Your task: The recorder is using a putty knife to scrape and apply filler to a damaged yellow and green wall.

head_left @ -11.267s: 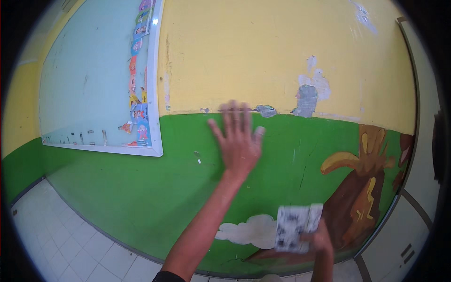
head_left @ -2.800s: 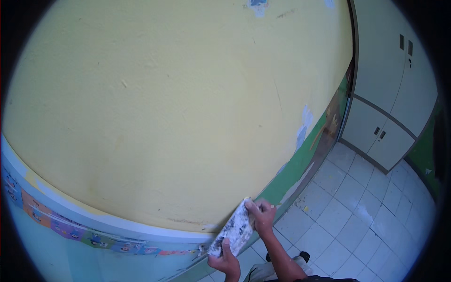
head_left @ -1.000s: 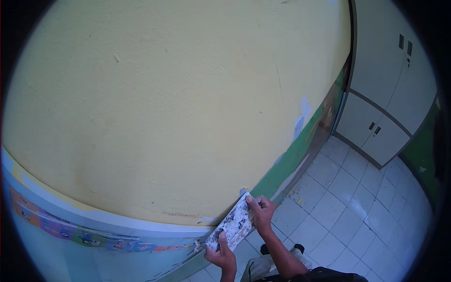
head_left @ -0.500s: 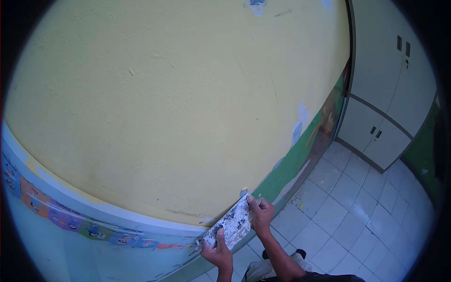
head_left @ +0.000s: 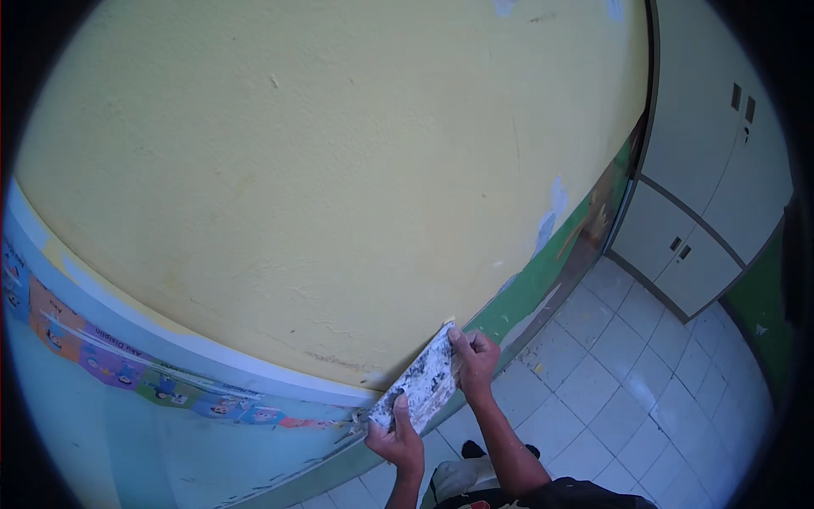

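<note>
With both hands I hold a flat rectangular plate [head_left: 428,377], white with dark mottled smears. Its long upper edge lies against the lower part of the yellow wall [head_left: 339,212], slanting up to the right. My left hand [head_left: 398,441] is closed on the plate's lower left end, thumb on the face towards me. At the upper right end my right hand [head_left: 476,365] grips it, thumb also on the front. The fingers behind the plate are hidden. Close above the upper corner is a small chipped spot [head_left: 450,321] on the wall.
A white ledge [head_left: 212,355] curves along the wall's left side, above a strip of colourful pictures [head_left: 161,390]. A green band [head_left: 543,263] with peeling paint runs to the right. Beyond the tiled floor [head_left: 593,373] stands a pale cabinet [head_left: 699,170].
The view has tilted, moving the wall marks across the picture. The plate has shifted slightly up and right in the picture and now covers more of the chipped spot. Both grips stay the same.
</note>
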Demonstrator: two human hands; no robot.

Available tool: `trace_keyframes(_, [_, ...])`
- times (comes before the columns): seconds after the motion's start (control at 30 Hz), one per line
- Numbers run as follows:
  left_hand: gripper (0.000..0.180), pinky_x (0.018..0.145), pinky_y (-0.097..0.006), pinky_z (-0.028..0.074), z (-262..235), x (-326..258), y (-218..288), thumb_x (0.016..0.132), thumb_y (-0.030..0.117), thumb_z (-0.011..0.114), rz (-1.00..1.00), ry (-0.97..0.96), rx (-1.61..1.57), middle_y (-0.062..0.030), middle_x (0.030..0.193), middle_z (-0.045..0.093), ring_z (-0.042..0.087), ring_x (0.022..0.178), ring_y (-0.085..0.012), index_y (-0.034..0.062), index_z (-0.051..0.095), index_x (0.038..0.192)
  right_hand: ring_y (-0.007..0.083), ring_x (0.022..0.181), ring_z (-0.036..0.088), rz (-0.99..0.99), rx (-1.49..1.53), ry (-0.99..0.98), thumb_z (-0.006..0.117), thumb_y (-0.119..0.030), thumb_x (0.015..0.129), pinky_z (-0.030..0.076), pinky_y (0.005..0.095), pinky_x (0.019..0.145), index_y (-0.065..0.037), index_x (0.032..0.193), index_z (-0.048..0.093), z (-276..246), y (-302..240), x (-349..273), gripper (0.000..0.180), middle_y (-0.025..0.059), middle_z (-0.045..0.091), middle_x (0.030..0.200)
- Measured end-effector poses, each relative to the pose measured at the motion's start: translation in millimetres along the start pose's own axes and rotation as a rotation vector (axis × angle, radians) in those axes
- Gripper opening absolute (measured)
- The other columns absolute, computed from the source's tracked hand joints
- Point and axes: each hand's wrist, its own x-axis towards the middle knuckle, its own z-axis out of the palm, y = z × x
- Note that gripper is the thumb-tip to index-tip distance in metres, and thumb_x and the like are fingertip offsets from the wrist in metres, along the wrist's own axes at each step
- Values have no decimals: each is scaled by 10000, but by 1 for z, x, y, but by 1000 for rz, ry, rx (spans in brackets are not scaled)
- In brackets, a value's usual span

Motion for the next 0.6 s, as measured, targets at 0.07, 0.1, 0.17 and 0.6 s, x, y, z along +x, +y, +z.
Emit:
trace_keyframes(0.07, [249,751,-317,538,3,-2,-11,928,114,777,-40,34,-95,-128,933,742,654,811,-142,-114,692,979,38,575,399,14,-28,7,793,-154,906,307,239,522,-65,634,562,-3,5,-7,368,-60,506,623])
trace_keyframes(0.1, [241,762,-312,538,3,-1,-10,927,105,776,-79,35,-147,-129,940,742,659,833,-142,-115,692,981,35,577,398,3,-19,16,784,-152,909,306,244,525,-55,636,563,-1,2,-6,364,-59,507,627])
trace_keyframes(0.17, [237,769,-311,539,5,9,-1,927,102,775,-54,61,-129,-128,940,740,659,835,-145,-114,692,979,36,576,393,-54,-73,13,801,-163,899,301,250,516,-57,619,546,13,-22,13,394,-57,503,620])
trace_keyframes(0.6, [210,722,-337,526,-8,8,12,928,97,763,-73,38,-39,-110,879,729,636,796,-141,-102,701,950,36,577,374,19,5,13,834,-203,880,281,260,501,-67,614,523,13,-26,-12,431,-72,445,597])
